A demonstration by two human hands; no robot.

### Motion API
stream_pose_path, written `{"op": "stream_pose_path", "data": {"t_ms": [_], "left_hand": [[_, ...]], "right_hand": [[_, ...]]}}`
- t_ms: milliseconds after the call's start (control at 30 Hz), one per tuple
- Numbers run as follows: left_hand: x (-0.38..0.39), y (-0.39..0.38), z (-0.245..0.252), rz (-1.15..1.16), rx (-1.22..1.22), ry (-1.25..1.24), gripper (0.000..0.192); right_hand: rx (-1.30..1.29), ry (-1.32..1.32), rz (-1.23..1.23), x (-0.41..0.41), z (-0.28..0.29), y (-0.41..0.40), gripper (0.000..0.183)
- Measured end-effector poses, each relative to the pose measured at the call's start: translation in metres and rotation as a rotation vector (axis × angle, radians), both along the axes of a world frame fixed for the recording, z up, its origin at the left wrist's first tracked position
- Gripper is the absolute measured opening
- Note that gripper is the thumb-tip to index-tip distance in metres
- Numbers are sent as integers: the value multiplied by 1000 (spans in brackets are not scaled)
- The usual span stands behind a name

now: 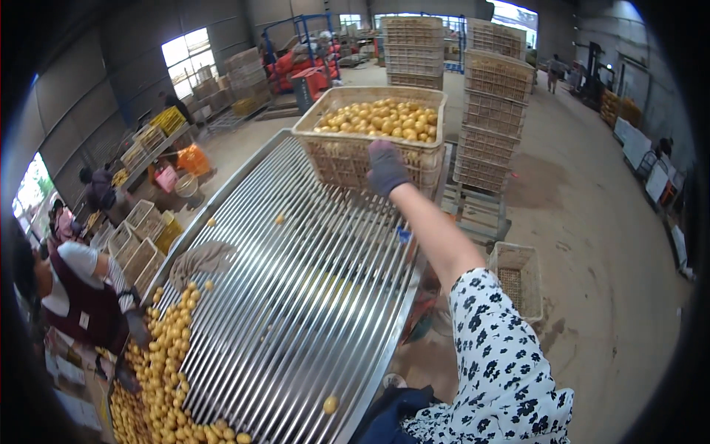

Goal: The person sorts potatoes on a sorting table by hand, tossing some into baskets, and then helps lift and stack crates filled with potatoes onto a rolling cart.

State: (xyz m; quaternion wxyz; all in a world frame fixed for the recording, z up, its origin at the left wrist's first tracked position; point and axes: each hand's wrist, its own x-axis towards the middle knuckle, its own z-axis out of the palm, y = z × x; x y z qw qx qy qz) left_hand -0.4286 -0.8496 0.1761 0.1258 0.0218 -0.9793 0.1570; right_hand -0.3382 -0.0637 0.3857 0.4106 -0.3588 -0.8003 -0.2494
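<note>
A beige plastic crate [344, 161] full of small yellow potatoes [388, 117] sits at the far end of a sloping metal roller table [299, 266]. My right hand [386, 166], in a grey knitted glove, is closed on the near rim of this crate. My left hand is out of view. More potatoes [166, 355] are heaped along the table's lower left side, and a single potato [330, 404] lies near its front right edge. A grey cloth [202, 262] hangs over the left edge.
Across the table at left, a co-worker in a dark red apron [83, 299] has gloved hands [137, 328] in the heap. Tall stacks of crates [491, 116] stand beyond and right. An empty crate [517, 280] is on the floor at right; other crates [138, 244] stand left.
</note>
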Motion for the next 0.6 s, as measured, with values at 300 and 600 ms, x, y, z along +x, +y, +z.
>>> {"op": "stream_pose_path", "data": {"t_ms": [300, 600], "left_hand": [[-3, 61, 33, 246, 3, -188, 81], [-2, 45, 41, 111, 91, -143, 67]], "right_hand": [[-605, -325, -429, 102, 24, 84, 50], [-740, -354, -449, 60, 39, 56, 46]]}}
